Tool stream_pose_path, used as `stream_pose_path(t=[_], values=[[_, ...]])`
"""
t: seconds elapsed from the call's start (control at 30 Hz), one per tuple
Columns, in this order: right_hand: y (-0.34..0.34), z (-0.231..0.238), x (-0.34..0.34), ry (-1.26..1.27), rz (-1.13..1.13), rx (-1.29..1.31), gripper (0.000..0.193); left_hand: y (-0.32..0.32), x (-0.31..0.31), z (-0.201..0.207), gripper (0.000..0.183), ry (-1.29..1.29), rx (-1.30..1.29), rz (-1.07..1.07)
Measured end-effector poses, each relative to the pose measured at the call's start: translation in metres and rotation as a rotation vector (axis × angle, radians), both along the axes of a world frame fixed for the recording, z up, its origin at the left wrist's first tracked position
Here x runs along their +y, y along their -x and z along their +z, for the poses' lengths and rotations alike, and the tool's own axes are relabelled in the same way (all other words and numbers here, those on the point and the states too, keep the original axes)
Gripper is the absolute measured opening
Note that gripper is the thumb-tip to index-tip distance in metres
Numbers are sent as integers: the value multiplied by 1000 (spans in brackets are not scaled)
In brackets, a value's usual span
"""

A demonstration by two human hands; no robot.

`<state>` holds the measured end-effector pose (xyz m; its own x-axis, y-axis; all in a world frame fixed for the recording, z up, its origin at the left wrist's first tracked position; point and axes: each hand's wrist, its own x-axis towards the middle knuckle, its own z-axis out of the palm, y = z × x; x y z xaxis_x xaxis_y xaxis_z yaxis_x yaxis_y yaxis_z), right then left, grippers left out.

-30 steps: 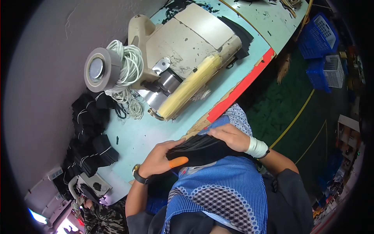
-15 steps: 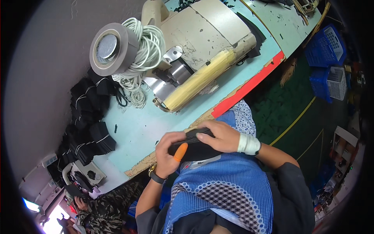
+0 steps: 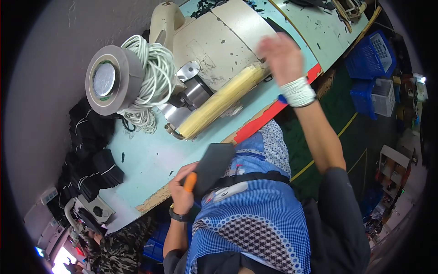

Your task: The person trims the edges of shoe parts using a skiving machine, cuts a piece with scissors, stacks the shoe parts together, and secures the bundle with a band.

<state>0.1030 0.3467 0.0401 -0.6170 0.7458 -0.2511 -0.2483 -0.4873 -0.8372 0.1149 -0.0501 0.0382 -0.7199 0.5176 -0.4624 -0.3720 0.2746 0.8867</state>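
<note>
My left hand (image 3: 182, 194), an orange finger cot on its thumb, is closed on a bundle of flat black fabric pieces (image 3: 214, 164). The bundle stands tilted above my lap, at the table's front edge. Up to the right, my right hand (image 3: 282, 55) is raised over the right end of a beige sewing machine (image 3: 223, 41). Motion smears its fingers, so whether they hold anything is unclear. Several white bands (image 3: 299, 92) wrap my right wrist. Dark pieces (image 3: 276, 26) lie partly hidden behind that hand.
A grey tape roll (image 3: 114, 80) and a bundle of white cord (image 3: 153, 64) sit left of the machine. A yellow-wrapped bar (image 3: 223, 100) runs along its front. Tied black bundles (image 3: 93, 169) line the wall. Blue baskets (image 3: 372, 55) stand at right; a person in camouflage (image 3: 123, 246) is at lower left.
My right hand has left the black bundle and swung up and right to the machine's end. My left hand keeps the bundle, now tilted more upright.
</note>
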Motion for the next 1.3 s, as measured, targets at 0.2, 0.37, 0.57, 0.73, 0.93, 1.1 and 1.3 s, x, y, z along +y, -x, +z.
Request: stream_pose_path(t=[0.2,0.37,0.57,0.73,0.93,1.1,1.3], values=[[-19,14,-8,-510,533,-490,13,22,-9,-14,39,-387,-447,291],[-41,-11,22,-875,-87,-521,20,43,0,-14,35,-399,-484,263],[-48,-13,14,-1697,671,-578,28,51,0,-7,23,-354,-541,230],[-49,-9,19,-1420,678,-507,25,65,9,6,15,-83,-248,-57],[-39,-9,-2,-1690,661,-629,35,88,27,20,18,80,-39,-193],[-43,17,-6,-1251,419,-696,14,126,38,22,20,128,23,-314],[-5,26,-35,-1307,677,-447,10,157,29,22,23,89,-6,-261]])
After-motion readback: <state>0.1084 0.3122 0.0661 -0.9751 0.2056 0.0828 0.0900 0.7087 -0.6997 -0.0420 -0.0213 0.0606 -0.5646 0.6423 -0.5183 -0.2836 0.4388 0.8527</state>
